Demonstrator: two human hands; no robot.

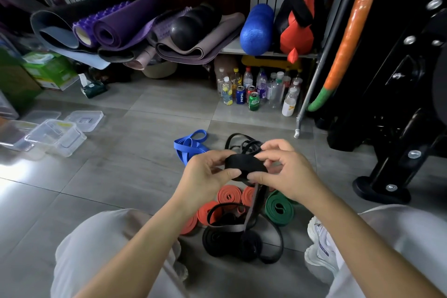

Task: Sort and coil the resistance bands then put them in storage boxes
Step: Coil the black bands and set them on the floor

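Observation:
Both hands hold a partly coiled black resistance band (244, 164) above the floor. My left hand (208, 174) pinches the coil's left side; my right hand (285, 172) grips its right side, thumb on the edge. The band's loose tail (251, 210) hangs down to the floor. Below lie several coiled orange bands (228, 195), a coiled green band (278, 208) and coiled black bands (222, 242). An uncoiled blue band (188, 145) and a loose black band (239, 141) lie farther away. Clear plastic storage boxes (56, 136) sit at the left.
Loose box lids (84, 120) lie by the boxes. Rolled yoga mats (116, 26) and a blue foam roller (257, 29) fill the shelf behind. Bottles and cans (254, 89) stand on the floor. A black machine frame (396, 128) stands at the right. My knees frame the bands.

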